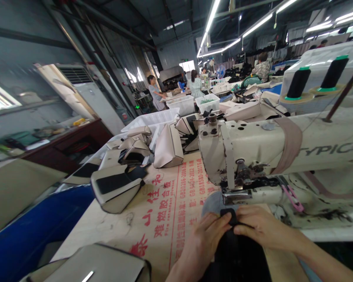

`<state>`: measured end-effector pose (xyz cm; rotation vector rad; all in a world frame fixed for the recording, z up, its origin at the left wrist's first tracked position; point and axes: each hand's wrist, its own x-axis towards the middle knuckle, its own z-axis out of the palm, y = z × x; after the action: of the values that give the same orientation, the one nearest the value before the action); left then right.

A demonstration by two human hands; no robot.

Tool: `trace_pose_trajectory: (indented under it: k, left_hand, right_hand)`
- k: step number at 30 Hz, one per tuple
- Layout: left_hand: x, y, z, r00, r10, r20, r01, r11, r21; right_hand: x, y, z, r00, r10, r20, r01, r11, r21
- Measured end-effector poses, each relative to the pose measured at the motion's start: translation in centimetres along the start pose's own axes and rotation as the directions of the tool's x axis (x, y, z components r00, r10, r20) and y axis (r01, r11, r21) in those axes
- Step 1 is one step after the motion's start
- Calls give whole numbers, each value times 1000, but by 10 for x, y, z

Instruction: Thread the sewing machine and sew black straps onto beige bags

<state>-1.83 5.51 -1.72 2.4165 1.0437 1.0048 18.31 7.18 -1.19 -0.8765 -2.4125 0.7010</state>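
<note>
The black cloth (237, 252) is right in front of the sewing machine (250, 145), between both hands. The left hand (201, 239) and right hand (260, 227) pinch its top end, fingers close together. A beige bag (116, 192) sits left of the machine.

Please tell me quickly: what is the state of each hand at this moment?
Left hand: closed, holding the black piece near its far end.
Right hand: closed, holding the same piece from its right side.
</note>
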Motion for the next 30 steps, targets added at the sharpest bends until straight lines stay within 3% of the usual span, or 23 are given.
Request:
trace_pose_trajectory:
  k: [3,10,15,21,25,30]
  left_hand:
    - [2,2,-4,998,-58,22,58,998,28]
    - [14,-6,-1,970,-134,204,146,988,-44]
    - [16,-15,7,964,-160,215,184,978,-100]
    - [17,-8,11,962,-201,184,208,978,-19]
    - [19,-1,14,960,-215,178,209,977,52]
    - [19,5,16,963,-221,151,209,974,93]
  right_hand:
    - [0,1,3,1000,4,-28,-3,1000,23]
    - [-2,12,11,985,116,-129,-96,984,151]
    - [-1,15,14,923,296,-246,-253,948,191]
    - [-6,6,21,966,99,-239,-108,994,-26]
    - [-8,7,27,957,123,-263,-151,984,-90]
    - [-6,4,24,954,101,-281,-119,992,-45]
